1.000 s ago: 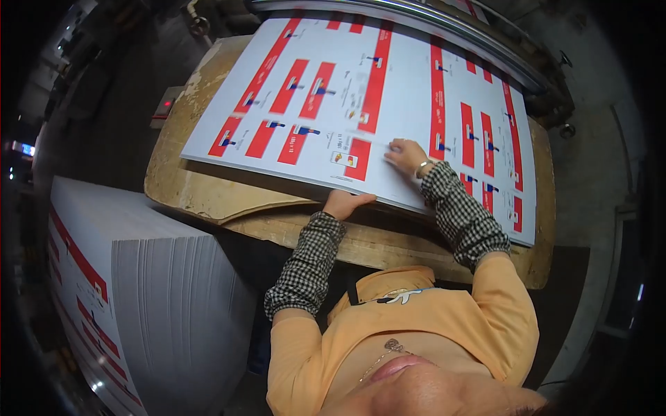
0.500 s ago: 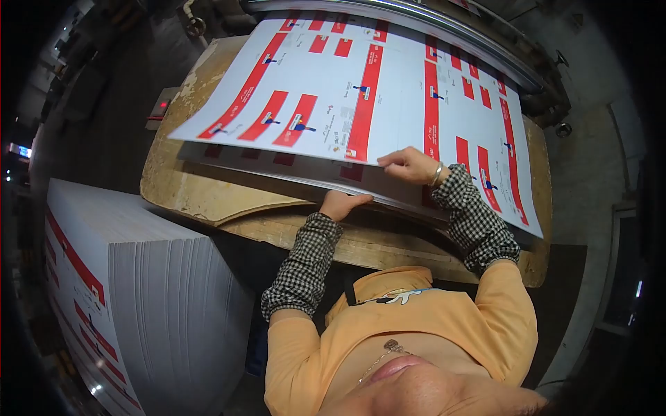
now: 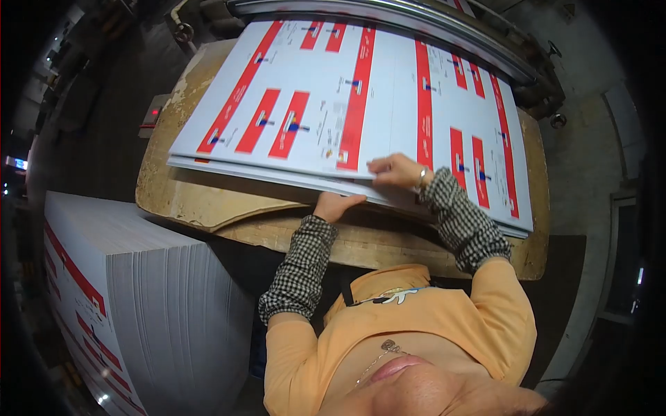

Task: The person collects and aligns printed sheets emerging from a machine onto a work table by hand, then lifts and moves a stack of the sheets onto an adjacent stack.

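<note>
A large white printed sheet [image 3: 395,111] with red bands and small blue figures lies over more sheets on a worn wooden table. My right hand [image 3: 401,170] pinches its near edge around the middle, thumb and fingers closed on it. Just to the left and lower, my left hand [image 3: 337,205] is at the near edge of the lower sheets [image 3: 257,179], thumb along the edge; its other fingers are mostly hidden. A narrow gap shows between the top sheet and those below near my hands.
A metal roller [image 3: 388,22] of a machine spans the far side of the wooden table [image 3: 166,173]. At the lower left stands a tall stack of printed sheets [image 3: 173,312]. A small box with a red light [image 3: 154,113] is left of the table.
The raised near edge of the top sheet has come down close to the sheets beneath. My right hand has moved slightly down and left with it; my left hand has barely shifted.
</note>
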Tool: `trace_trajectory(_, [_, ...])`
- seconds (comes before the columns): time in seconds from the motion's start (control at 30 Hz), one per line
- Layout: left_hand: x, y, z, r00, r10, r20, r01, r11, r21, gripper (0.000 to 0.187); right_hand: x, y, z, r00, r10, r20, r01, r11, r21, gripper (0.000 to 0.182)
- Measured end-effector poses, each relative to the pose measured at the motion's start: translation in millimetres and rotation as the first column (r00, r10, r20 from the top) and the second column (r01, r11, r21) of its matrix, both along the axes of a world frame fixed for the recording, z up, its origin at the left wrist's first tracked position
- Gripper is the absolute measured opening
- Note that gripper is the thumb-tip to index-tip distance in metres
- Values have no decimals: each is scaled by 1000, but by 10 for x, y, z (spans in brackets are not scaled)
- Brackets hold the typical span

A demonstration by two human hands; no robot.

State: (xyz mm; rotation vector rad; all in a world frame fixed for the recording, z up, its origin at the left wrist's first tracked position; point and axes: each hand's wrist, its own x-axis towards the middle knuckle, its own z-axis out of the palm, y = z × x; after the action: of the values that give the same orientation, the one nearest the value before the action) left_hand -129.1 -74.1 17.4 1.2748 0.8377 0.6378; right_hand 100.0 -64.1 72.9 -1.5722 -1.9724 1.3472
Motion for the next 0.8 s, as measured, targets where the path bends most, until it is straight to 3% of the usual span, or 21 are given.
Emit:
trace_trajectory(0.07, [3,-4,27,999,22,38,-20,999,-48,39,112,184,-262,978,-203,40,203,979,15,44])
trace_trajectory(0.17, [-18,32,-72,1000,-23,-5,23,998,-65,45,38,333,-221,933,-231,275,216,973,85,67])
trace_trajectory(0.27, [-11,11,-35,1000,-16,16,17,1000,-22,49,-187,32,-227,859,90,504,-216,956,198,93])
trace_trajectory(0.3, [-2,23,-45,1000,-29,9,30,999,-38,49,-263,-26,-64,823,187,536,-263,962,68,111])
trace_trajectory(0.4, [17,12,-42,999,-41,10,42,996,-81,49,-163,-42,-72,868,190,458,-269,956,113,98])
trace_trajectory(0.5, [15,12,-46,1000,-26,-4,26,996,-85,47,-105,-45,-49,920,178,349,-263,941,213,65])
trace_trajectory(0.6, [-2,-10,-61,999,-9,-38,7,998,-55,40,-56,40,245,997,72,27,-73,997,34,35])
trace_trajectory(0.63, [-20,-13,-29,998,-10,-65,9,1000,-27,37,-55,30,350,999,29,-26,-26,994,107,25])
trace_trajectory(0.73, [-44,-17,12,995,-45,-85,41,998,-48,32,-55,-20,488,995,-10,-95,39,951,306,24])
trace_trajectory(0.8, [-52,-26,53,988,-65,-142,75,995,66,31,-60,-77,520,999,53,2,-52,967,250,28])
